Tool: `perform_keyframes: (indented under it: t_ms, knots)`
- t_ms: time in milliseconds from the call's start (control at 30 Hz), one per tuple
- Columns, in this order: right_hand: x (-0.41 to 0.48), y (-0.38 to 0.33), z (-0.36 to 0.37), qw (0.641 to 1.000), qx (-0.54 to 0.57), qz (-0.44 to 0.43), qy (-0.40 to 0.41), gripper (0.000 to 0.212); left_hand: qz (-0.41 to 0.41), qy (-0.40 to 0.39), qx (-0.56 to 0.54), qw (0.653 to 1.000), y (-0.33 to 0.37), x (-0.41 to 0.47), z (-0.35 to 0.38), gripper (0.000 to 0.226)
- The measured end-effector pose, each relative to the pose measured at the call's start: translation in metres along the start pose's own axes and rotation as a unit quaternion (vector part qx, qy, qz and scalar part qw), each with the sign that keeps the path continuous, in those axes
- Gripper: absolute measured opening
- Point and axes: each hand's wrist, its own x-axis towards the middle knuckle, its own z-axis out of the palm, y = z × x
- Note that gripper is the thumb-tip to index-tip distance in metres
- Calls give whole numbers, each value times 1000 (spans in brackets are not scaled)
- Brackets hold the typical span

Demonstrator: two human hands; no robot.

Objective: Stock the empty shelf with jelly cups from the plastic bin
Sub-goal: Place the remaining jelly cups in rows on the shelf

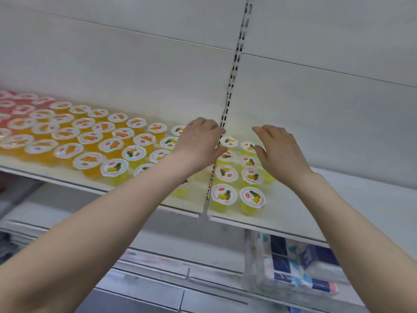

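A white shelf [320, 199] carries rows of sealed jelly cups: red ones [6, 103] at the far left, orange ones [89, 160] in the middle, and yellow pineapple ones [224, 195] around the slotted upright. My left hand [200, 141] hovers over the yellow cups just left of the upright, fingers loosely curved and holding nothing. My right hand [279, 152] reaches in from the right with fingers extended, its thumb beside a back-row yellow cup [248, 146]. A clear plastic bin [250, 263] shows below the shelf at the lower right.
A slotted metal upright [230, 96] runs up the back panel between the two shelf sections. The shelf right of the yellow cups is bare. Blue and white packages [293, 265] lie by the bin. Lower shelves [158, 256] appear blurred below.
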Motion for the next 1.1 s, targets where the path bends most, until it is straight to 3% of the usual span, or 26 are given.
perform_keyframes:
  t_ms: [133,667,1100]
  knots:
    - [17,-59,-2,1000,9,-26,-7,45,-19,38,38,998,-49,-42,-30,50]
    - [62,-363,20,981,87,-170,36,50,-123,67,157,978,-266,-267,-132,48]
    - [84,-632,77,918,194,-346,0,47,-329,44,174,927,-400,-485,-179,51]
